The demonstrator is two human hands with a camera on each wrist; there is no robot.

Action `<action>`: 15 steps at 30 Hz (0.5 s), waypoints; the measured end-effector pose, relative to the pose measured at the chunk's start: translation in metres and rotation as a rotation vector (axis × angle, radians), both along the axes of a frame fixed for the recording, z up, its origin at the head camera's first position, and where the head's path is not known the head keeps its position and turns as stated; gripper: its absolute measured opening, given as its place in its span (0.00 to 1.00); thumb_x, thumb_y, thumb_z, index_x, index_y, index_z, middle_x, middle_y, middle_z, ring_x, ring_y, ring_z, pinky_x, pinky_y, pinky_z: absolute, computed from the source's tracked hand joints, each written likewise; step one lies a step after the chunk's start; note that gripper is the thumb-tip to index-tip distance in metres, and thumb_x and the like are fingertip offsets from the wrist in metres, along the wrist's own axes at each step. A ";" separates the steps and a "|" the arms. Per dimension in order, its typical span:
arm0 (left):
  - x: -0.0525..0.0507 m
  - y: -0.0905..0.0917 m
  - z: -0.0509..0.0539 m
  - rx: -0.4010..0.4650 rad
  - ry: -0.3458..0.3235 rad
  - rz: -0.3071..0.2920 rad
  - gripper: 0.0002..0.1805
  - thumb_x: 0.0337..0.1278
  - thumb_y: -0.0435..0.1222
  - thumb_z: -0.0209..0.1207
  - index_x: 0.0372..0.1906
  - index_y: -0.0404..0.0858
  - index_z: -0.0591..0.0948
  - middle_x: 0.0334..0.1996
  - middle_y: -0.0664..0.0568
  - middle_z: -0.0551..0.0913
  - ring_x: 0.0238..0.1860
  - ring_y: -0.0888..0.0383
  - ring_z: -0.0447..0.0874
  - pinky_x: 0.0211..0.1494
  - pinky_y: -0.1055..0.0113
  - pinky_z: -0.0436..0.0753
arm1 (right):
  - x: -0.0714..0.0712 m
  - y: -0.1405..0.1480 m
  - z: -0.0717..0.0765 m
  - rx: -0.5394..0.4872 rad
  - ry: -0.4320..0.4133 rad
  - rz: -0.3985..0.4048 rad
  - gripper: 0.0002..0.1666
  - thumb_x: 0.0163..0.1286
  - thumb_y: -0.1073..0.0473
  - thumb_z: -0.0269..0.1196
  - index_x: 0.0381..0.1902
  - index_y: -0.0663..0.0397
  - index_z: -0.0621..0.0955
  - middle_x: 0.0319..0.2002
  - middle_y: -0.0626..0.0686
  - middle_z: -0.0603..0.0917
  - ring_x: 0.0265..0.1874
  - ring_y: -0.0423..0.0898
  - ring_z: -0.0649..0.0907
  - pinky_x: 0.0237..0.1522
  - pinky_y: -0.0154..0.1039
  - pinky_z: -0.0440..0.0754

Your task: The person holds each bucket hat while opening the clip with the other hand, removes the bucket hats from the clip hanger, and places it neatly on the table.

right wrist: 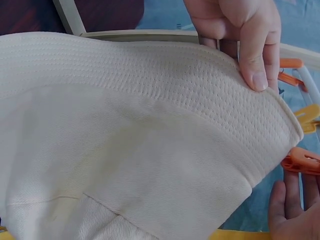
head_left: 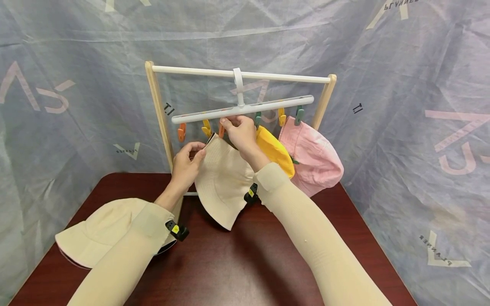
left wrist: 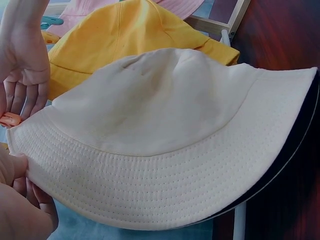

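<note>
A cream bucket hat (head_left: 223, 178) hangs tilted below a white clip hanger (head_left: 275, 103). My left hand (head_left: 186, 165) pinches its brim edge between thumb and fingers, as the right wrist view also shows at the brim (right wrist: 200, 65). My right hand (head_left: 243, 134) holds an orange clip (head_left: 221, 131) under the hanger's middle. In the right wrist view this orange clip (right wrist: 302, 161) meets the corner of the brim; whether its mouth has closed on the fabric cannot be made out. Behind my right hand, a yellow hat (head_left: 273, 151) and a pink hat (head_left: 311, 157) hang from the hanger.
The hanger hooks over the white bar (head_left: 191, 70) of a wooden-ended rack (head_left: 158, 106). Another orange clip (head_left: 181, 132) and a yellow clip (head_left: 206, 127) hang at left. A second cream hat (head_left: 103, 225) lies on the dark red table (head_left: 214, 272), partly behind my left forearm.
</note>
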State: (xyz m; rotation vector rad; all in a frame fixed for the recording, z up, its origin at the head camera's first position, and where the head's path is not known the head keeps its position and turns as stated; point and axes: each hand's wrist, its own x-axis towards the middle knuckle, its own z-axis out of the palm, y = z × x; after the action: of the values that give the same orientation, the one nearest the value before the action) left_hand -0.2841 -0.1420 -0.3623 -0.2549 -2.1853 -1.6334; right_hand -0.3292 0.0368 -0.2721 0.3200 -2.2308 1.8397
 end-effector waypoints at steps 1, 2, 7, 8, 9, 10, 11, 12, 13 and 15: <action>0.000 0.000 0.000 0.001 0.002 0.000 0.15 0.79 0.40 0.60 0.60 0.36 0.82 0.52 0.43 0.84 0.52 0.53 0.79 0.60 0.57 0.78 | 0.000 0.000 0.000 -0.001 0.000 -0.001 0.11 0.78 0.55 0.67 0.49 0.55 0.90 0.43 0.52 0.92 0.50 0.44 0.87 0.58 0.41 0.83; 0.000 0.000 0.000 0.006 0.003 -0.002 0.15 0.79 0.40 0.60 0.60 0.36 0.82 0.52 0.42 0.84 0.52 0.53 0.79 0.60 0.56 0.78 | -0.001 0.000 0.000 -0.001 0.000 -0.001 0.11 0.78 0.55 0.67 0.49 0.55 0.90 0.43 0.52 0.92 0.50 0.44 0.87 0.57 0.40 0.83; 0.001 -0.002 -0.001 0.016 0.006 -0.004 0.15 0.79 0.40 0.60 0.60 0.35 0.82 0.53 0.42 0.84 0.52 0.54 0.79 0.59 0.58 0.77 | -0.001 0.000 0.000 -0.006 -0.003 0.000 0.11 0.78 0.55 0.67 0.50 0.55 0.90 0.43 0.52 0.92 0.50 0.44 0.87 0.55 0.39 0.83; 0.002 -0.002 -0.001 0.018 0.008 -0.003 0.15 0.79 0.39 0.60 0.59 0.35 0.82 0.53 0.42 0.84 0.51 0.54 0.79 0.58 0.60 0.77 | -0.001 0.000 0.000 -0.006 -0.004 0.004 0.11 0.78 0.55 0.67 0.50 0.55 0.90 0.43 0.52 0.92 0.49 0.43 0.86 0.54 0.38 0.82; 0.002 -0.003 -0.001 0.015 0.010 0.001 0.15 0.79 0.39 0.61 0.59 0.35 0.83 0.53 0.42 0.84 0.51 0.54 0.79 0.58 0.61 0.77 | -0.001 0.000 0.000 -0.006 -0.004 0.007 0.11 0.78 0.55 0.67 0.50 0.55 0.90 0.42 0.52 0.92 0.49 0.43 0.86 0.53 0.38 0.82; 0.002 -0.003 -0.001 0.015 0.014 0.004 0.15 0.79 0.39 0.61 0.59 0.35 0.83 0.52 0.42 0.84 0.51 0.54 0.79 0.57 0.62 0.77 | -0.001 0.000 0.000 -0.007 -0.003 0.012 0.11 0.79 0.55 0.67 0.49 0.55 0.90 0.41 0.52 0.92 0.48 0.43 0.86 0.52 0.37 0.82; 0.002 -0.003 -0.001 0.016 0.017 0.005 0.15 0.79 0.39 0.61 0.59 0.34 0.83 0.52 0.41 0.85 0.50 0.54 0.79 0.56 0.63 0.77 | -0.001 0.000 0.000 -0.008 -0.002 0.015 0.11 0.79 0.55 0.67 0.49 0.55 0.90 0.40 0.52 0.92 0.48 0.43 0.86 0.51 0.37 0.82; 0.003 -0.003 -0.001 0.015 0.020 0.007 0.15 0.79 0.39 0.61 0.59 0.34 0.83 0.52 0.41 0.85 0.50 0.55 0.79 0.56 0.64 0.77 | -0.001 0.001 0.000 -0.008 0.001 0.017 0.11 0.79 0.55 0.67 0.49 0.55 0.90 0.39 0.52 0.91 0.47 0.43 0.86 0.50 0.37 0.81; 0.003 -0.004 -0.001 0.016 0.021 0.007 0.15 0.79 0.39 0.61 0.59 0.34 0.83 0.52 0.41 0.85 0.50 0.55 0.79 0.55 0.65 0.76 | -0.001 0.001 0.000 -0.008 0.003 0.020 0.11 0.79 0.55 0.67 0.49 0.55 0.90 0.39 0.52 0.91 0.47 0.43 0.86 0.50 0.36 0.81; 0.004 -0.004 -0.001 0.020 0.022 0.007 0.15 0.79 0.38 0.61 0.59 0.34 0.83 0.53 0.41 0.85 0.50 0.55 0.79 0.55 0.67 0.76 | -0.001 0.001 0.000 -0.009 0.003 0.018 0.11 0.79 0.55 0.67 0.49 0.55 0.90 0.39 0.51 0.91 0.46 0.42 0.86 0.49 0.35 0.80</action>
State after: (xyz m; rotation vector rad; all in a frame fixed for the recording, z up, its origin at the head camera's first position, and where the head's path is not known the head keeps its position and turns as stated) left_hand -0.2801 -0.1458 -0.3634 -0.2573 -2.1505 -1.6399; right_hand -0.3301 0.0376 -0.2726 0.3417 -2.2241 1.8566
